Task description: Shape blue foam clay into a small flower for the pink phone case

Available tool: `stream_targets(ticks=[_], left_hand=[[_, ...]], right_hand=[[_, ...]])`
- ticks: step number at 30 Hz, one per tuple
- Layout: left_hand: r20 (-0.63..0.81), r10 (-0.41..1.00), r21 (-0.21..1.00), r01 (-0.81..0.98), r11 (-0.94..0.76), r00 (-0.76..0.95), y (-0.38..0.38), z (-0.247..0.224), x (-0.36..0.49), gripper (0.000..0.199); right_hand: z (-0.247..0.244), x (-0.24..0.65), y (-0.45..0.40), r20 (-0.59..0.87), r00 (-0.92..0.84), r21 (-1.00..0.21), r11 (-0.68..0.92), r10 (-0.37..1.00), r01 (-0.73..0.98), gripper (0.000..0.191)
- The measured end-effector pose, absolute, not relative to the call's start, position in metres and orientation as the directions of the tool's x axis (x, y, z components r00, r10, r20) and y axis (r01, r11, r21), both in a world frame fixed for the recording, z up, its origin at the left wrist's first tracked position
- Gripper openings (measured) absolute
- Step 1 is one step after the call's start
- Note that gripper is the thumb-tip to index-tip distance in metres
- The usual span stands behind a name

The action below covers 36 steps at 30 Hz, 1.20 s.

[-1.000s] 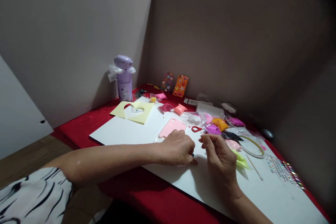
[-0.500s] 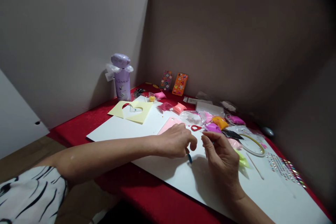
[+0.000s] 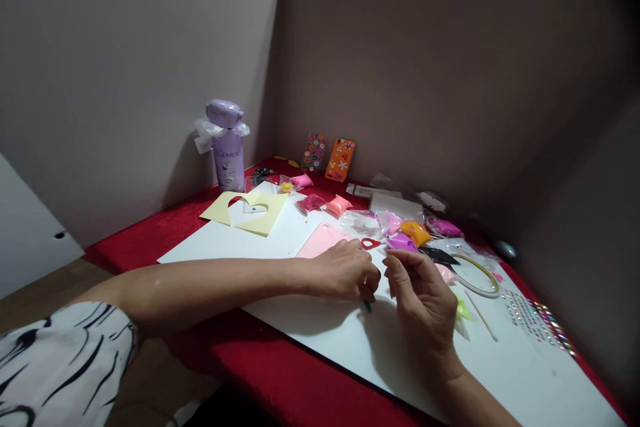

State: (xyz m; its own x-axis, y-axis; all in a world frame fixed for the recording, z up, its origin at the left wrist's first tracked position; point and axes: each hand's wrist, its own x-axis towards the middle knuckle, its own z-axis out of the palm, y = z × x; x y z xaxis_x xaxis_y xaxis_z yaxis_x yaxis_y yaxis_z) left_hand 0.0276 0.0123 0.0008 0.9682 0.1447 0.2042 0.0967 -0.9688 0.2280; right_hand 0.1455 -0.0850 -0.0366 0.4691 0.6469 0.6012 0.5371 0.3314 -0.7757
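My left hand point(image 3: 347, 271) is low over the white board point(image 3: 305, 317), its fingers curled down and closed on a small blue strip point(image 3: 367, 307) with only one end showing. Facing it from the right, my right hand point(image 3: 424, 293) holds thumb and forefinger pinched together just above the board. Whatever is between those fingertips is hidden or too small to name. A pink phone case point(image 3: 320, 240) lies beyond my left wrist, partly covered by it. Past the fingertips there is a red loop-shaped piece point(image 3: 371, 243).
Soft packets in purple point(image 3: 401, 242), orange point(image 3: 417, 233) and coral point(image 3: 339, 205) lie behind the hands. Right of them are a round hoop point(image 3: 480, 273), a cotton swab point(image 3: 483, 317) and rhinestones point(image 3: 533, 317). Yellow paper point(image 3: 265, 221) and a purple bottle point(image 3: 230, 160) stand left.
My left hand has moved slightly right and down over the blue strip, so less of the strip shows. My right hand keeps nearly the same place and pinch. The view has shifted slightly.
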Motion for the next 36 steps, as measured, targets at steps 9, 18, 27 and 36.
stream_targets(ticks=[9,18,27,36], left_hand=[[0.279,0.411,0.560,0.201,-0.804,0.868,0.014,0.009,0.018,0.007],[0.535,0.446,0.662,-0.028,-0.749,0.717,-0.002,0.015,0.020,0.021],[0.437,0.576,0.804,-0.012,-0.595,0.691,-0.001,0.012,0.022,0.005],[0.293,0.660,0.915,-0.002,-0.404,0.692,-0.001,0.009,0.012,0.016]], right_hand=[[-0.031,0.140,-0.086,0.548,0.493,-0.835,0.408,0.676,0.369,0.018],[-0.028,0.136,-0.085,0.464,0.523,-0.886,0.388,0.715,0.255,0.021],[-0.031,0.138,-0.086,0.484,0.552,-0.875,0.355,0.679,0.329,0.021],[-0.029,0.140,-0.088,0.688,0.294,-0.655,0.395,0.663,0.644,0.015]])
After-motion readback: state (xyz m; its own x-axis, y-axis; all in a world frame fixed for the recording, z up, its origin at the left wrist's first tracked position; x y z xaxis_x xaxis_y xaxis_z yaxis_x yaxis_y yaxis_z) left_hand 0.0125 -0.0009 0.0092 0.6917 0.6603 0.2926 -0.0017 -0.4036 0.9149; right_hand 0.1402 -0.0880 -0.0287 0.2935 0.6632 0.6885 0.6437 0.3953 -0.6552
